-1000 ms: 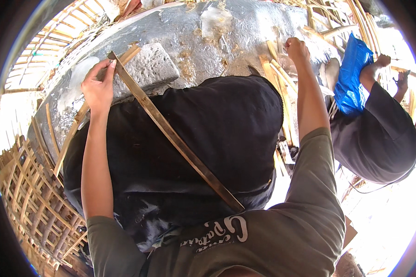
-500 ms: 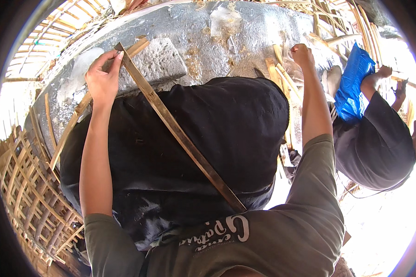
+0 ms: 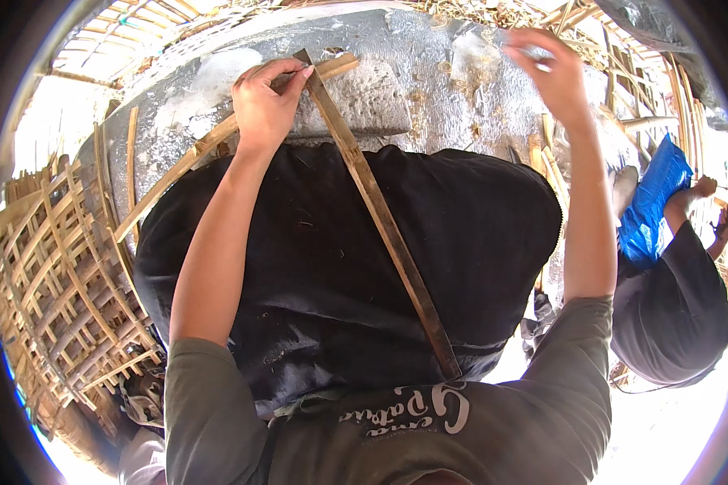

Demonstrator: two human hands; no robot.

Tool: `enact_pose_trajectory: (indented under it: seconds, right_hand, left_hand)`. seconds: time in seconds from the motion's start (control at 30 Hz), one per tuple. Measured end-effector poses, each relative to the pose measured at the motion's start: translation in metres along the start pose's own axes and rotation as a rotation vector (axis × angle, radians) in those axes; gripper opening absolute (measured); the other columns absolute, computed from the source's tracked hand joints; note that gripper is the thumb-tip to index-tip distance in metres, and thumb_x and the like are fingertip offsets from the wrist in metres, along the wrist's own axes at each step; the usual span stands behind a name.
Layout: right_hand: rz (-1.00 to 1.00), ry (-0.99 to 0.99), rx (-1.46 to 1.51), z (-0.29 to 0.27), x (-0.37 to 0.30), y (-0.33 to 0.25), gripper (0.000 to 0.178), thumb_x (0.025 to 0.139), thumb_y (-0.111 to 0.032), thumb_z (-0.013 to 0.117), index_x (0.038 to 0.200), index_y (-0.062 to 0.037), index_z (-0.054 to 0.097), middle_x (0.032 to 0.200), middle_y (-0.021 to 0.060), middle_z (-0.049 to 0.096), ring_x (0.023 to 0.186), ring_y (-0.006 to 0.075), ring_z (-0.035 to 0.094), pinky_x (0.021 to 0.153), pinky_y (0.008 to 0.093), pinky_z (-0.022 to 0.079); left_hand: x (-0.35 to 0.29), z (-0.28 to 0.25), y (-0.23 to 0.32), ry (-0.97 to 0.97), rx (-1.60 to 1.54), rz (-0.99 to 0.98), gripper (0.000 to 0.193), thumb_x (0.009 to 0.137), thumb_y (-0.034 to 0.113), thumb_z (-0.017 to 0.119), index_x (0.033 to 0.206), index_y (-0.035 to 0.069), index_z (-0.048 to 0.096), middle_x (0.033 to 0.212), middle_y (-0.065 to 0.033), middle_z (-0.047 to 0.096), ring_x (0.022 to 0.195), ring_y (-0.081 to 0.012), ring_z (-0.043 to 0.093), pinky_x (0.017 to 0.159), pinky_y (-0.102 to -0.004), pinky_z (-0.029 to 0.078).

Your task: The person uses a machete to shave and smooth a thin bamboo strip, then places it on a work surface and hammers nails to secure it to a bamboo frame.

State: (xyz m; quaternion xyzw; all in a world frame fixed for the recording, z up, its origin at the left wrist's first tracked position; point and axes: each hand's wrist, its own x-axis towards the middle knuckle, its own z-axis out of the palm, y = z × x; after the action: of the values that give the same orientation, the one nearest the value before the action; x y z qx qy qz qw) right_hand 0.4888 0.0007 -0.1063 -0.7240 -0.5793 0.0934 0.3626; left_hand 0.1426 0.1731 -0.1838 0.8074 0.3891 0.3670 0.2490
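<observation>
A long flat bamboo strip (image 3: pixel 380 214) slants across the black cloth (image 3: pixel 299 242) over my lap, its lower end against my shirt. My left hand (image 3: pixel 265 101) pinches its upper end between thumb and fingers. Raised at the upper right, my right hand (image 3: pixel 554 77) is apart from the strip, its fingers spread from the thumb and smeared at the tips. Nothing shows between them. Beyond my left hand lies a rough grey stone block (image 3: pixel 356 101), and a paler bamboo piece (image 3: pixel 178 167) passes behind that hand, its far end over the block.
Woven bamboo lattice (image 3: pixel 65 283) stands at the left. Grey sheeting (image 3: pixel 429 48) with scattered shavings covers the ground ahead. At the right another person (image 3: pixel 671 307) in dark clothing sits beside a blue plastic bag (image 3: pixel 655 198). Loose bamboo pieces (image 3: pixel 554 166) lie beyond my right forearm.
My right hand has risen and its fingers have spread from a closed pose. My left hand still pinches the strip's end. The whole view has shifted, moving the scene rightward.
</observation>
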Motion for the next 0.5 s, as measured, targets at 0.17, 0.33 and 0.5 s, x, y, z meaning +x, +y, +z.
enact_pose_trajectory:
  seconds: [0.17,0.33,0.5]
  right_hand:
    - [-0.414,-0.360,0.098,0.103,0.042,-0.095,0.010,0.086,-0.008,0.072,0.096,-0.0053,0.073,0.115,0.0050,0.071,0.100,0.0182,0.068,0.082,0.0311,0.055]
    - [-0.355,-0.472,0.078,0.156,0.055,-0.112,0.011,0.083,-0.006,0.072,0.094,-0.0034,0.073,0.108,0.0069,0.072,0.101,0.0210,0.068,0.085,0.0349,0.055]
    - [-0.319,-0.442,0.126,0.169,0.060,-0.106,0.014,0.083,-0.009,0.073,0.096,-0.0058,0.075,0.104,0.0063,0.073,0.091,0.0198,0.070,0.076,0.0323,0.057]
  left_hand:
    - [0.003,0.005,-0.004,-0.041,0.041,0.010,0.013,0.081,0.023,0.080,0.084,0.011,0.076,0.082,-0.0023,0.075,0.072,-0.0214,0.067,0.089,-0.0365,0.048]
    - [0.001,0.008,-0.016,-0.069,0.046,0.032,0.012,0.086,0.026,0.073,0.091,0.016,0.077,0.091,0.0019,0.076,0.090,-0.0191,0.070,0.105,-0.0426,0.037]
    - [-0.001,0.009,-0.014,-0.057,0.034,0.013,0.011,0.086,0.025,0.073,0.091,0.017,0.077,0.095,0.0017,0.076,0.095,-0.0188,0.069,0.107,-0.0411,0.034]
